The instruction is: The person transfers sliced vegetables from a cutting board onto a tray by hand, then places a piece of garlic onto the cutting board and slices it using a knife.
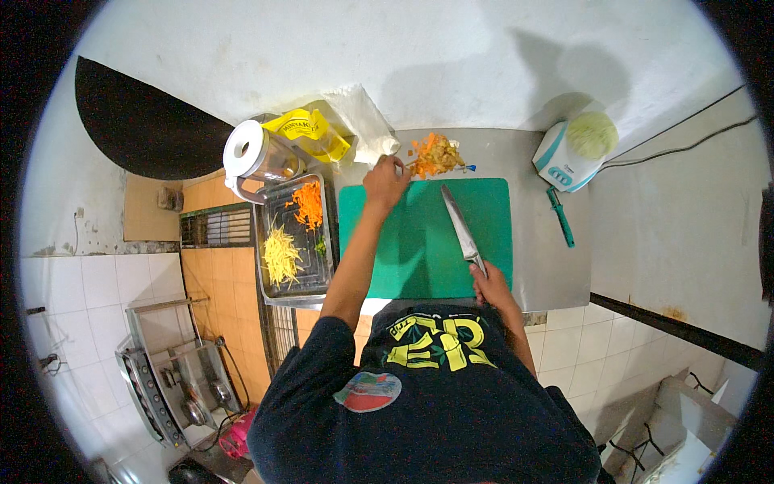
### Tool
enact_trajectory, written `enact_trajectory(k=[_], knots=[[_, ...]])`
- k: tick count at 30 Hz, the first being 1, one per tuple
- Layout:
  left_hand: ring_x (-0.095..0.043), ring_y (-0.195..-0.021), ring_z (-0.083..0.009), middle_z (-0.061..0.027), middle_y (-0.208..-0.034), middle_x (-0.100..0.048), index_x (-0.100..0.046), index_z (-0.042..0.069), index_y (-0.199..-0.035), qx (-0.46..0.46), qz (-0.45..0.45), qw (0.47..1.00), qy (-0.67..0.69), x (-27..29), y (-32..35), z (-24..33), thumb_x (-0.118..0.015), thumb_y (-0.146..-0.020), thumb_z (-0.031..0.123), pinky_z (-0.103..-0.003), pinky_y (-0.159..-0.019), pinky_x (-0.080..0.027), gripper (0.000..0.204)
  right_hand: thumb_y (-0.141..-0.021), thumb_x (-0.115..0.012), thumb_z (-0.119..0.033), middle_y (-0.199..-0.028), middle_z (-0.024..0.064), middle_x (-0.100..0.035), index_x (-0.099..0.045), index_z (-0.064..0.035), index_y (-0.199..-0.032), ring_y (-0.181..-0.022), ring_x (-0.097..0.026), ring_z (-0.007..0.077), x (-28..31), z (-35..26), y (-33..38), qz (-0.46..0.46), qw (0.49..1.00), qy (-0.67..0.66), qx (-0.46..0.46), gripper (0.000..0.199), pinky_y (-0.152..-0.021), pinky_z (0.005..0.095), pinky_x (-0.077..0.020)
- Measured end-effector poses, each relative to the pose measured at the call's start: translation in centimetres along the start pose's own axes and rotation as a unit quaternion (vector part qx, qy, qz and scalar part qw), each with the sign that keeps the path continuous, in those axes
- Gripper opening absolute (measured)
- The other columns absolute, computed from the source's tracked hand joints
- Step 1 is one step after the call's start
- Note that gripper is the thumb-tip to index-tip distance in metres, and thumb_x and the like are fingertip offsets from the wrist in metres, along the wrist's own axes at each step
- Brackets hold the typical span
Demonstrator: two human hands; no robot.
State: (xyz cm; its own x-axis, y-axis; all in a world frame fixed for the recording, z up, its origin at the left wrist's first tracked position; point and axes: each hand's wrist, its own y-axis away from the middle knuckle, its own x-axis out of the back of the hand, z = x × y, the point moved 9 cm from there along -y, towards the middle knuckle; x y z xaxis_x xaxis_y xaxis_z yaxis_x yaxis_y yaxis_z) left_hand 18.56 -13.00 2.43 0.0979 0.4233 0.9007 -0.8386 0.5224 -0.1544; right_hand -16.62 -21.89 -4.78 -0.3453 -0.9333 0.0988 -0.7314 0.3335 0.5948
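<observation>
My right hand [493,287] grips the handle of a kitchen knife [460,222]. The blade points away from me, over the right part of a green cutting board [397,242]. Past the board's far left edge reaches my left hand [385,182], its fingers curled together; what they hold, if anything, is too small to make out. Those fingertips are close to a white plastic bag [360,121] and to a heap of orange and brown peelings [436,156] behind the board.
Left of the board, a metal tray [305,271] holds shredded carrot [308,205] and pale yellow strips [280,256]. Behind it stand a blender jug [270,160] and a yellow pouch [310,133]. At right are a white-and-teal appliance [560,165], shredded pale green vegetable [592,135] and a green-handled peeler [559,216].
</observation>
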Motion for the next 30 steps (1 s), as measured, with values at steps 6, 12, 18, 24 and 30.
enact_trajectory(k=[6,12,18,24,30], knots=[[-0.070,-0.081,-0.0337,-0.0080,-0.098,-0.068,-0.069,0.015,-0.089,-0.030,-0.099,0.994,0.032,-1.3,10.1,2.8,-0.070,-0.083,0.030,-0.047,-0.067,-0.057,0.017,-0.104,-0.052,-0.041,-0.060,0.0030,-0.054,-0.057,-0.0024,-0.112,-0.044,-0.052,0.0152,-0.1,-0.5,-0.3,-0.014,0.999,0.049,-0.003,0.039,-0.043,0.0339,-0.0434],[-0.070,-0.081,-0.0321,-0.0087,-0.095,-0.069,-0.073,0.012,-0.090,0.019,-0.074,0.993,0.092,-1.3,12.8,2.1,-0.071,-0.083,0.019,-0.045,-0.068,-0.056,0.010,-0.107,-0.047,-0.039,-0.057,0.0023,-0.052,-0.057,-0.0028,-0.114,-0.044,-0.051,0.0140,-0.3,-0.8,0.6,-0.035,0.999,0.035,0.012,0.039,-0.043,0.0321,-0.0424],[-0.070,-0.081,-0.0302,-0.0126,-0.093,-0.072,-0.074,0.005,-0.099,0.052,-0.071,0.962,0.260,-2.3,13.3,-0.5,-0.077,-0.081,0.011,-0.040,-0.073,-0.055,0.019,-0.107,-0.045,-0.042,-0.056,0.0013,-0.050,-0.060,-0.0025,-0.107,-0.043,-0.051,0.0121,-0.5,-1.7,1.6,-0.084,0.992,0.093,-0.025,0.042,-0.040,0.0281,-0.0421],[-0.071,-0.083,-0.0291,-0.0148,-0.091,-0.073,-0.074,0.002,-0.099,0.109,-0.066,0.956,0.262,-1.4,12.2,-0.5,-0.082,-0.080,0.024,-0.040,-0.073,-0.055,0.030,-0.106,-0.045,-0.045,-0.057,0.0017,-0.051,-0.060,-0.0027,-0.096,-0.044,-0.051,0.0120,-0.2,-0.9,1.5,-0.092,0.988,0.120,-0.044,0.046,-0.041,0.0282,-0.0422],[-0.071,-0.077,-0.0282,-0.0135,-0.085,-0.073,-0.075,0.003,-0.094,0.106,-0.112,0.966,0.207,-2.0,11.0,-0.6,-0.087,-0.074,0.032,-0.039,-0.069,-0.055,0.037,-0.106,-0.045,-0.048,-0.057,0.0014,-0.050,-0.056,-0.0031,-0.089,-0.044,-0.051,0.0120,-0.3,-1.0,1.6,-0.102,0.984,0.137,-0.060,0.049,-0.041,0.0293,-0.0423]])
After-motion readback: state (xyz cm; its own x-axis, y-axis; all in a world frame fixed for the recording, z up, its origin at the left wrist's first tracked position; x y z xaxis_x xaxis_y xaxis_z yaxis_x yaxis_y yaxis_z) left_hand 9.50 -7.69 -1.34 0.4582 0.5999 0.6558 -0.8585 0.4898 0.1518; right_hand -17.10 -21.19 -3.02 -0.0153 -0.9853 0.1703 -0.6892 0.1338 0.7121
